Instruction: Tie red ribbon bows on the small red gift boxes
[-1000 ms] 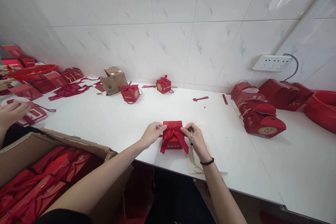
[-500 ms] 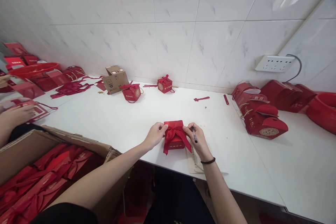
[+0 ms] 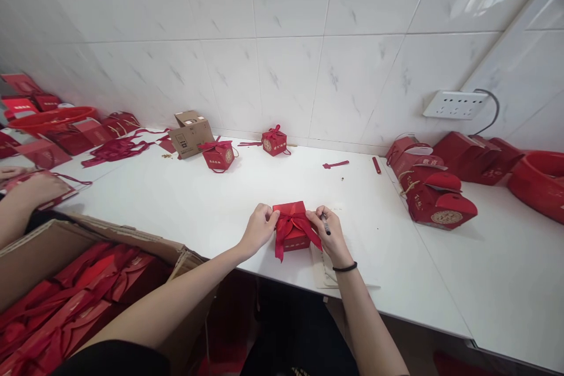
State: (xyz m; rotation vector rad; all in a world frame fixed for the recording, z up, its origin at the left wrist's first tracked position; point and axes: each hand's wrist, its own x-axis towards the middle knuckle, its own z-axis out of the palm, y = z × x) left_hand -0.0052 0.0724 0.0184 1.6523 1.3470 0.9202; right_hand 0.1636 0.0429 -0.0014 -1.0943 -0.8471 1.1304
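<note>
A small red gift box [image 3: 296, 243] sits on the white table near its front edge, a red ribbon [image 3: 292, 223] tied in a bow across its top. The bow's two tails hang down over the front. My left hand [image 3: 258, 230] is closed, thumb and finger pinching the ribbon at the bow's left side. On the right side, my right hand [image 3: 332, 234] pinches the ribbon too. A dark pen [image 3: 325, 224] is tucked in the fingers of that same hand. Partly under my right wrist lies a pale flat sheet or pad [image 3: 324, 273].
A cardboard carton [image 3: 132, 232] full of red ribboned boxes stands at front left. Another person's hand [image 3: 37, 189] works at far left. Two finished-looking boxes [image 3: 219, 156] and a brown carton [image 3: 192, 136] stand behind. Several red boxes [image 3: 440, 205] and a red basin [image 3: 540, 185] are right.
Both my hands keep their pinch on the bow, almost still. The view has shifted slightly. At far left, the other person's hand has moved over the red item there.
</note>
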